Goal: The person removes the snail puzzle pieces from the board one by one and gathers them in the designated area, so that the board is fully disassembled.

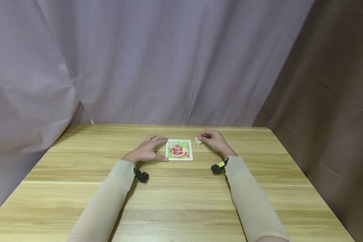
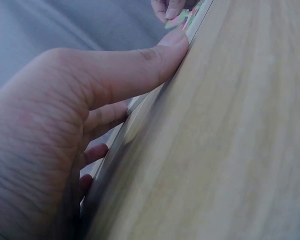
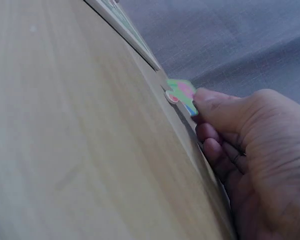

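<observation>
A small square jigsaw puzzle (image 1: 179, 150) with a white border and a red, green and white picture lies flat on the table. My left hand (image 1: 147, 150) holds its left side, thumb at the near corner and a finger at the far corner. In the left wrist view the thumb (image 2: 139, 70) lies along the board's edge. Right of the board, my right hand (image 1: 215, 140) pinches a jigsaw piece (image 3: 182, 92), green and pink with a bit of blue and a red-centred knob. The piece is tilted close to the tabletop; whether it touches is unclear.
The wooden table (image 1: 181, 195) extends toward me and to both sides. A grey curtain (image 1: 157, 67) hangs behind its far edge, and a brown curtain (image 1: 329, 94) hangs on the right. Each wrist carries a small black camera (image 1: 143, 176).
</observation>
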`<state>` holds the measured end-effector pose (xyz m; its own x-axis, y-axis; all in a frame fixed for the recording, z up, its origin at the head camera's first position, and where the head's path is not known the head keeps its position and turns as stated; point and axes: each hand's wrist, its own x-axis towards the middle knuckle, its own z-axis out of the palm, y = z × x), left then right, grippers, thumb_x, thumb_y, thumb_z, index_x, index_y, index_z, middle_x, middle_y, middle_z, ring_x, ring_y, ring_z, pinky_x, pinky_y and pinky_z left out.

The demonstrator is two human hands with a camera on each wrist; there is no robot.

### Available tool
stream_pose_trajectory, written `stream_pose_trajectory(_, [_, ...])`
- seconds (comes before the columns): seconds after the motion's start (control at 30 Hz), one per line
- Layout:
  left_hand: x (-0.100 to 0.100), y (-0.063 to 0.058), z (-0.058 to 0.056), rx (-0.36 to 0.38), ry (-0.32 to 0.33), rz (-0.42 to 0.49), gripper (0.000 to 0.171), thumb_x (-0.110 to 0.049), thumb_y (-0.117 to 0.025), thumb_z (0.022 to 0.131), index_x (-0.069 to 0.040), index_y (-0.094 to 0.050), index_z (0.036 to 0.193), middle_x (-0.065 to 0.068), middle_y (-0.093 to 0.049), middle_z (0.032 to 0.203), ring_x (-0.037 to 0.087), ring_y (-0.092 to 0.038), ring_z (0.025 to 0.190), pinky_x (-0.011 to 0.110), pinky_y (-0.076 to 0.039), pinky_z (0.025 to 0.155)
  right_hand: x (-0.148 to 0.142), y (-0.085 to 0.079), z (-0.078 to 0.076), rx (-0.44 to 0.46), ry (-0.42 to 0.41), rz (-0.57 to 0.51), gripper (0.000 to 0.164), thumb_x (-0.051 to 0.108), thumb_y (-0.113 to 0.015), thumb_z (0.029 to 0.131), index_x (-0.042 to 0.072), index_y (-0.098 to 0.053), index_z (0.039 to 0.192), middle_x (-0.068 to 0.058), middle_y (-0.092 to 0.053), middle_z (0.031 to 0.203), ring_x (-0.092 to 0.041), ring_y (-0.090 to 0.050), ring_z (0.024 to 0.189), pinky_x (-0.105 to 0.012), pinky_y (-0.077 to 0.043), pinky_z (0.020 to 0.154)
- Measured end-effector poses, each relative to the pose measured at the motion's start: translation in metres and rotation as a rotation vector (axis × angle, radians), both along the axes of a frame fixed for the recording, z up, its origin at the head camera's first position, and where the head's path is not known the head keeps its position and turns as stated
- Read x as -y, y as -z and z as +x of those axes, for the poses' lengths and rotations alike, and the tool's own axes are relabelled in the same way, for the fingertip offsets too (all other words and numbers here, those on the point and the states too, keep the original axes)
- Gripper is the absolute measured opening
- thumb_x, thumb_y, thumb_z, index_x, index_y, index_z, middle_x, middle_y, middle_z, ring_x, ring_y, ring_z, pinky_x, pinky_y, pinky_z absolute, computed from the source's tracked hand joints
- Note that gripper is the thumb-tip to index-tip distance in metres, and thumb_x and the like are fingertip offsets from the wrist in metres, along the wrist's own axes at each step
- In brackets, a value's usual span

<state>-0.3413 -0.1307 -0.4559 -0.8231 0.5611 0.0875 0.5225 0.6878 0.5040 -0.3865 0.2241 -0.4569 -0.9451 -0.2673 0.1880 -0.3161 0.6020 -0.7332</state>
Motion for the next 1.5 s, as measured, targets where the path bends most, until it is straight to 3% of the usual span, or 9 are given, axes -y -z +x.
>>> stream_pose_trajectory(0.23, [-0.0011, -0.0019, 0.0002, 0.008, -0.009, 0.014, 0.104, -0.059, -0.084, 0.08, -0.014, -0.04, 0.163, 0.01, -0.037, 0.171, 0.039, -0.031, 0.155, 0.069, -0.02, 0.129, 0.0008, -0.0019, -0.0001, -0.023, -0.039, 0.08, 0.022, 0.021, -0.069, 0.104, 0.007, -0.078, 0.119, -0.015, -0.076, 0.124, -0.032, -0.069, 0.115, -0.052, -0.054, 0.105])
stream_pose_trajectory(0.43, [-0.0028, -0.0007, -0.0021, 0.034, -0.001, 0.013, 0.106, -0.061, -0.083, 0.081, -0.02, -0.035, 0.166, 0.006, -0.034, 0.173, 0.039, -0.024, 0.159, 0.072, -0.017, 0.128, -0.0002, -0.0015, -0.0001, -0.015, -0.042, 0.097, 0.021, 0.02, -0.068, 0.104, 0.007, -0.078, 0.118, -0.014, -0.076, 0.123, -0.03, -0.068, 0.115, -0.05, -0.053, 0.106])
stream_pose_trajectory(0.7, [-0.0028, 0.0053, 0.0002, 0.002, 0.008, -0.02, 0.104, -0.064, -0.081, 0.081, -0.017, -0.04, 0.164, 0.005, -0.038, 0.171, 0.037, -0.03, 0.156, 0.07, -0.021, 0.127, -0.0003, 0.0025, 0.0042, -0.012, -0.079, 0.101, 0.022, 0.023, -0.069, 0.104, 0.009, -0.079, 0.118, -0.013, -0.076, 0.121, -0.027, -0.068, 0.111, -0.048, -0.055, 0.102])
stream_pose_trajectory(0.93, [-0.0022, 0.0014, -0.0032, -0.016, 0.003, -0.012, 0.104, -0.063, -0.08, 0.081, -0.016, -0.038, 0.164, 0.008, -0.037, 0.172, 0.039, -0.028, 0.157, 0.07, -0.017, 0.129, 0.0022, -0.0017, 0.0022, -0.063, -0.068, 0.095, 0.022, 0.021, -0.068, 0.105, 0.007, -0.078, 0.117, -0.015, -0.076, 0.12, -0.031, -0.069, 0.11, -0.051, -0.055, 0.101])
stream_pose_trajectory(1.27, [-0.0017, 0.0014, -0.0022, 0.01, -0.014, -0.009, 0.104, -0.062, -0.082, 0.081, -0.017, -0.039, 0.164, 0.007, -0.036, 0.172, 0.039, -0.025, 0.158, 0.068, -0.014, 0.13, 0.0078, 0.0032, -0.0008, -0.115, -0.09, 0.128, 0.011, 0.017, -0.071, 0.102, 0.009, -0.079, 0.105, -0.01, -0.072, 0.11, -0.022, -0.066, 0.096, -0.037, -0.055, 0.087])
stream_pose_trajectory(1.5, [-0.0029, 0.0041, -0.0007, 0.013, -0.013, -0.003, 0.106, -0.062, -0.083, 0.08, -0.017, -0.039, 0.164, 0.007, -0.037, 0.172, 0.038, -0.027, 0.158, 0.069, -0.016, 0.129, 0.0081, 0.0069, -0.0004, -0.108, -0.082, 0.119, 0.009, 0.014, -0.073, 0.1, 0.009, -0.079, 0.103, -0.008, -0.073, 0.104, -0.018, -0.065, 0.092, -0.033, -0.054, 0.085])
